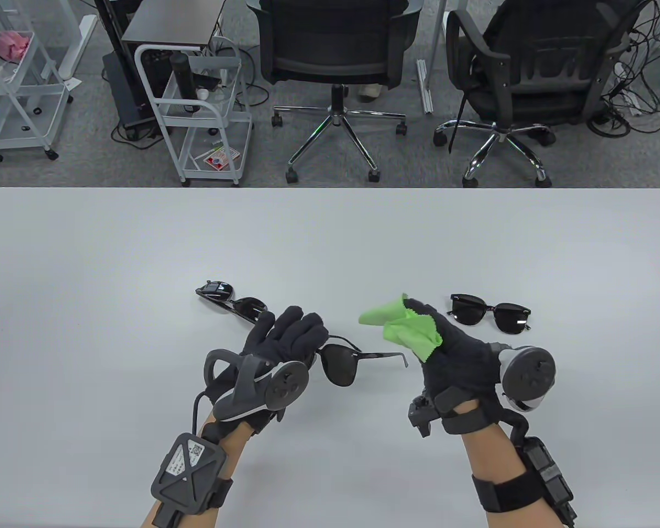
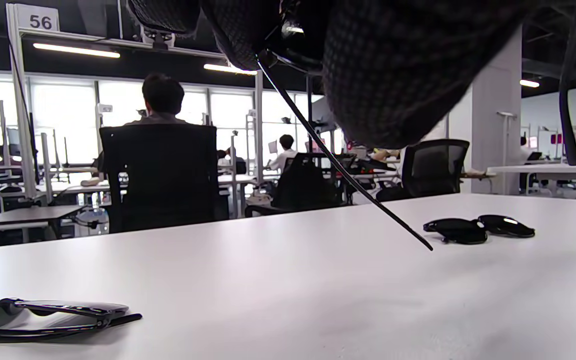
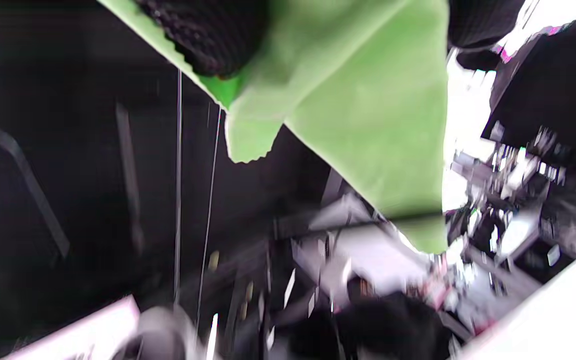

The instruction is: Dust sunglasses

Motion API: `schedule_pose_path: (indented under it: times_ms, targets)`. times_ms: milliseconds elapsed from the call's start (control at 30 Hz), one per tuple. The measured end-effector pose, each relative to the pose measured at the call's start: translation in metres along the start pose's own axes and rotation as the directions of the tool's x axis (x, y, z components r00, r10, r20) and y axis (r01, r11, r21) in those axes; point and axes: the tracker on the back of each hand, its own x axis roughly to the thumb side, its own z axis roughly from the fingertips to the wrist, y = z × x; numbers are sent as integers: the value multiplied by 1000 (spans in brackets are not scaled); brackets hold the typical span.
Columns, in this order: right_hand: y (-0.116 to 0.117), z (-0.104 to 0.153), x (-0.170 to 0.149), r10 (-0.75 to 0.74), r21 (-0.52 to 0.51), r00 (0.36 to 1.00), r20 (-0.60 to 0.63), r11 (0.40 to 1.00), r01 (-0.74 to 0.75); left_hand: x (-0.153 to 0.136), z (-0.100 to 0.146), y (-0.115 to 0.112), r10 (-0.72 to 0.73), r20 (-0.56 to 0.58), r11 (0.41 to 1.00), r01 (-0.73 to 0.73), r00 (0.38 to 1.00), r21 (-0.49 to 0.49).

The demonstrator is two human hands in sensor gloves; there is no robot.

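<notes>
Sunglasses, three pairs, on a white table, seen from above. Leftmost pair lying flat near the table's middle, left of centre, lenses dark, just beyond the left hand's fingertips and apart from them. Left hand in a black glove, raised above the table nearer the front edge, fingers curled round one lens side of a second pair, the held pair; other lens showing to the hand's right, one temple arm sticking out further right. From the left wrist view, that arm slanting down with its tip close over the table. Right hand, also gloved, well apart from the held pair, pinching a green cloth; cloth bunched at the fingers, one corner pointing left, not touching any glasses. Third pair flat on the table just beyond the right hand, toward the right edge, arms folded. Past the far edge, two office chairs and white carts.
</notes>
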Motion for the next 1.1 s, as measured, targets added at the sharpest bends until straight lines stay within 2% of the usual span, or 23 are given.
schedule_pose_path:
  times_ms: [33, 100, 200, 333, 500, 567, 667, 733, 800, 867, 967, 1100]
  targets:
    - [8, -2, 1, 38, 87, 999, 9, 995, -39, -1, 1, 1, 4, -2, 1000, -4, 1000, 8]
    - [19, -3, 2, 102, 195, 994, 28, 975, -106, -2, 1, 2, 12, 1, 1000, -12, 1000, 16]
    - [30, -2, 1, 188, 295, 981, 40, 936, -191, -1, 1, 2, 2, 19, 1000, -2, 1000, 11]
    - [31, -3, 1, 199, 302, 979, 49, 931, -205, 5, 1, 2, -48, 42, 999, 47, 998, 19]
    - [36, -4, 0, 158, 405, 987, 36, 900, -159, 14, 3, 7, -131, 65, 990, 127, 989, 58]
    - [37, -5, 2, 142, 410, 989, 38, 901, -145, 19, 3, 7, -156, 80, 987, 153, 985, 42]
    - [35, -4, 4, 147, 374, 988, 55, 914, -157, 24, 4, 11, -139, 74, 988, 133, 988, 83]
    - [35, -4, 4, 173, 347, 983, 62, 920, -184, 29, 8, 17, -79, 102, 991, 66, 992, 120]
    - [36, -4, 2, 206, 357, 976, 68, 909, -217, 37, 11, 22, 2, 137, 991, -20, 991, 130]
    - [38, -4, 1, 232, 363, 970, 67, 900, -240, 44, 14, 27, 27, 152, 982, -54, 988, 181]
    - [37, -5, 2, 246, 352, 967, 59, 902, -251, 50, 13, 30, -53, 143, 973, 19, 988, 229]
    - [35, -8, 0, 250, 343, 968, 18, 908, -241, 44, 7, 30, 25, 110, 977, -48, 994, 209]
